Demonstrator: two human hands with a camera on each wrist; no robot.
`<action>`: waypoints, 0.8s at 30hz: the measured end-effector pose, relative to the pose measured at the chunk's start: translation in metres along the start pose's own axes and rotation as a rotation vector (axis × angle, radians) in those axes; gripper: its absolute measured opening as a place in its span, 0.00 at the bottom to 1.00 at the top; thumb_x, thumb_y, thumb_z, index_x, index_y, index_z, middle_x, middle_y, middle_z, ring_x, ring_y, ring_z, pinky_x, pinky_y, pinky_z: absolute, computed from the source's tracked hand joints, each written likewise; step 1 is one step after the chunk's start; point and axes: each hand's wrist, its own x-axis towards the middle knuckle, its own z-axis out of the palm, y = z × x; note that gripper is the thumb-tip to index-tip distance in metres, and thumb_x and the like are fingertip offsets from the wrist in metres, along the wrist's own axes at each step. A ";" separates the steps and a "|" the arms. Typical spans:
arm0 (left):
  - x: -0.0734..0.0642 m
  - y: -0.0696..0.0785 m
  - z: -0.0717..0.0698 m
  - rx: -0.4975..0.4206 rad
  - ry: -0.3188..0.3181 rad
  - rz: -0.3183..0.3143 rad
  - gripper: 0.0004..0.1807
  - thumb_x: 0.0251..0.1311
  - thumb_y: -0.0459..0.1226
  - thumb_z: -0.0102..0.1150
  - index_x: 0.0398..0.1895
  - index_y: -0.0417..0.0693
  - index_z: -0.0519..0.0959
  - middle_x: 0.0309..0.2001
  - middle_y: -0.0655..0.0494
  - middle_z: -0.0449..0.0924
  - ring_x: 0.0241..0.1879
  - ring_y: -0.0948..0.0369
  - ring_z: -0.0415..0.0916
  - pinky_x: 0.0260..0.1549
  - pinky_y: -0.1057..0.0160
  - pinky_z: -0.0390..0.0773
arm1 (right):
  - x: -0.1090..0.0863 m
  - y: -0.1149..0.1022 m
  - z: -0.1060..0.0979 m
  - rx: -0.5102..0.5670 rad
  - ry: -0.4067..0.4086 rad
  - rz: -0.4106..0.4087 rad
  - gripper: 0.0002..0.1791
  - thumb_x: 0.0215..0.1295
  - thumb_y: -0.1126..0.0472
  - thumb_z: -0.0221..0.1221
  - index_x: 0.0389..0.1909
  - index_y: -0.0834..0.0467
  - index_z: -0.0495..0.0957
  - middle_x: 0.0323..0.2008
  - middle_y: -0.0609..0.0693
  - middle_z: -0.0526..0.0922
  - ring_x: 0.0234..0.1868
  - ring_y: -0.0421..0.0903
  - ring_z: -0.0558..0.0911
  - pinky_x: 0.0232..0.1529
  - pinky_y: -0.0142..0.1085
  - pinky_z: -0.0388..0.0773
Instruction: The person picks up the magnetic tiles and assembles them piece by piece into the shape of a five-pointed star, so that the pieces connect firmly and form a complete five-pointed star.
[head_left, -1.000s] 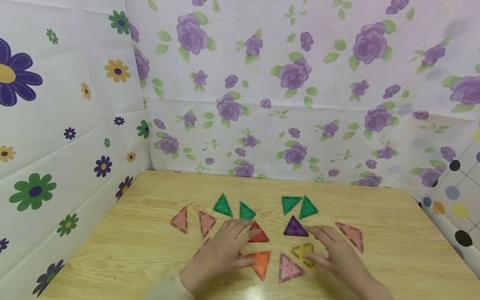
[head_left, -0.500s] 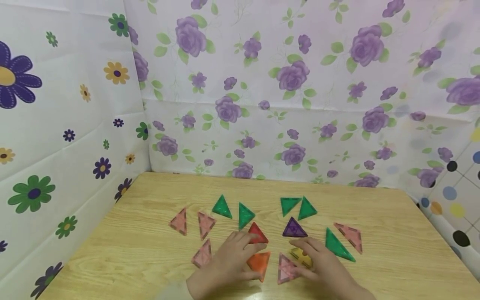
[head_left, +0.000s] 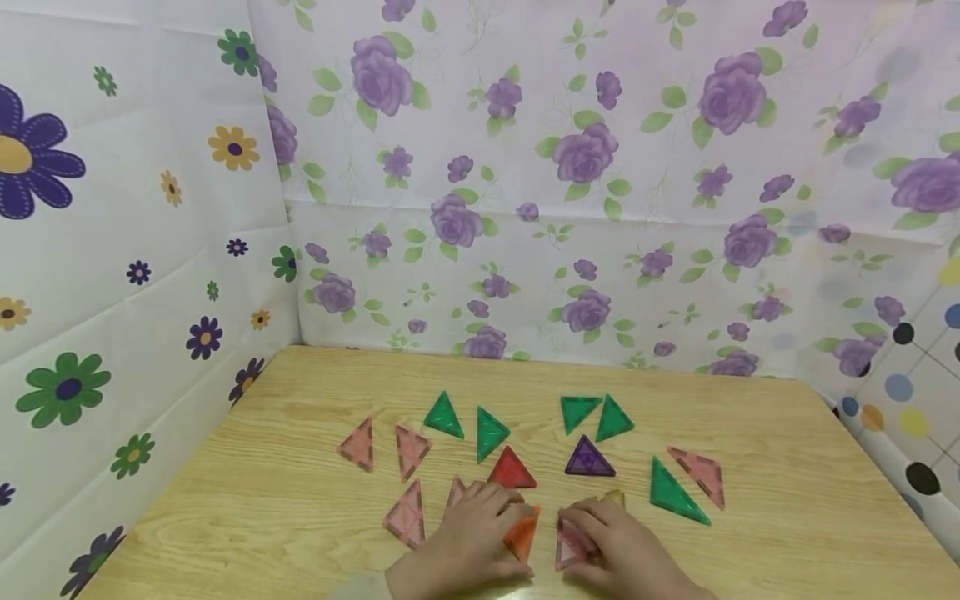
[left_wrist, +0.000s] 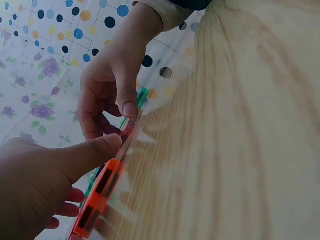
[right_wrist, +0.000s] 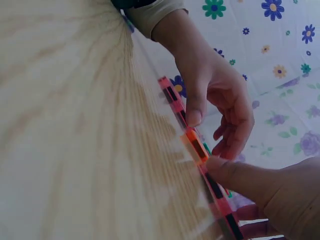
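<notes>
My left hand grips an orange triangular magnetic tile, its fingers at the far edge and its thumb at the near side. Just to the right, my right hand pinches a pink triangular magnetic tile between thumb and fingers. A narrow gap separates the two tiles in the head view. Both lie flat, low at the tabletop, in the wrist views, where the orange tile shows dark strips along its edge. A red tile is beyond the left fingertips. My right hand mostly covers a yellow tile.
A purple tile lies farther back on the wooden table. Green tiles form a loose row behind. Several pink tiles are at left; a large green tile and another pink one are at right. Patterned cloths enclose the table.
My right hand has moved left and nearer, from over the yellow tile to the pink one. My left hand has drawn back from the red tile and closed around the orange one.
</notes>
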 end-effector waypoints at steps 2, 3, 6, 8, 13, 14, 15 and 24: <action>0.000 0.000 0.002 0.003 0.002 0.004 0.35 0.49 0.63 0.63 0.57 0.56 0.76 0.49 0.63 0.76 0.51 0.65 0.71 0.52 0.63 0.72 | 0.000 0.001 0.002 -0.010 0.007 -0.017 0.32 0.59 0.34 0.58 0.57 0.52 0.77 0.52 0.44 0.79 0.51 0.45 0.79 0.48 0.41 0.80; 0.000 0.000 0.002 0.000 -0.001 0.003 0.34 0.49 0.63 0.63 0.57 0.56 0.76 0.49 0.63 0.76 0.51 0.65 0.71 0.52 0.63 0.72 | 0.000 0.001 0.003 -0.010 0.013 -0.025 0.32 0.59 0.35 0.58 0.56 0.52 0.78 0.52 0.44 0.79 0.51 0.45 0.79 0.48 0.41 0.80; 0.000 0.000 0.005 -0.027 -0.005 -0.007 0.32 0.51 0.61 0.63 0.56 0.56 0.76 0.48 0.64 0.76 0.51 0.65 0.71 0.52 0.63 0.72 | 0.000 0.001 0.005 -0.023 0.049 -0.041 0.29 0.60 0.36 0.59 0.54 0.52 0.79 0.51 0.43 0.79 0.50 0.44 0.79 0.47 0.39 0.81; 0.000 0.000 0.006 -0.037 0.002 -0.012 0.31 0.52 0.60 0.64 0.55 0.55 0.76 0.48 0.63 0.76 0.51 0.65 0.72 0.52 0.63 0.73 | 0.000 0.000 0.007 -0.025 0.067 -0.044 0.28 0.61 0.36 0.58 0.53 0.51 0.80 0.50 0.42 0.79 0.50 0.43 0.79 0.47 0.39 0.81; 0.000 0.000 0.009 -0.007 0.045 -0.001 0.31 0.50 0.60 0.64 0.53 0.55 0.77 0.46 0.64 0.77 0.49 0.65 0.73 0.50 0.64 0.74 | 0.000 0.000 0.013 -0.025 0.085 -0.028 0.28 0.61 0.35 0.57 0.52 0.50 0.81 0.50 0.41 0.78 0.51 0.42 0.78 0.47 0.38 0.81; 0.000 0.000 0.009 -0.002 0.050 0.001 0.31 0.50 0.61 0.64 0.53 0.55 0.78 0.46 0.64 0.77 0.49 0.65 0.73 0.50 0.64 0.74 | 0.000 0.000 0.014 -0.025 0.089 -0.026 0.28 0.61 0.35 0.56 0.52 0.50 0.81 0.50 0.41 0.78 0.51 0.42 0.78 0.47 0.38 0.81; 0.000 0.000 0.009 0.003 0.054 0.003 0.31 0.50 0.61 0.64 0.52 0.55 0.78 0.46 0.64 0.77 0.49 0.65 0.73 0.49 0.64 0.74 | 0.000 0.000 0.015 -0.022 0.093 -0.026 0.28 0.61 0.35 0.57 0.52 0.50 0.81 0.50 0.41 0.78 0.51 0.42 0.78 0.47 0.38 0.81; 0.000 0.000 0.012 0.032 0.084 0.014 0.29 0.49 0.62 0.63 0.48 0.53 0.79 0.44 0.63 0.78 0.47 0.64 0.74 0.47 0.64 0.75 | 0.002 -0.002 0.018 -0.004 0.115 -0.083 0.27 0.62 0.37 0.57 0.52 0.51 0.80 0.50 0.42 0.79 0.49 0.43 0.78 0.45 0.37 0.81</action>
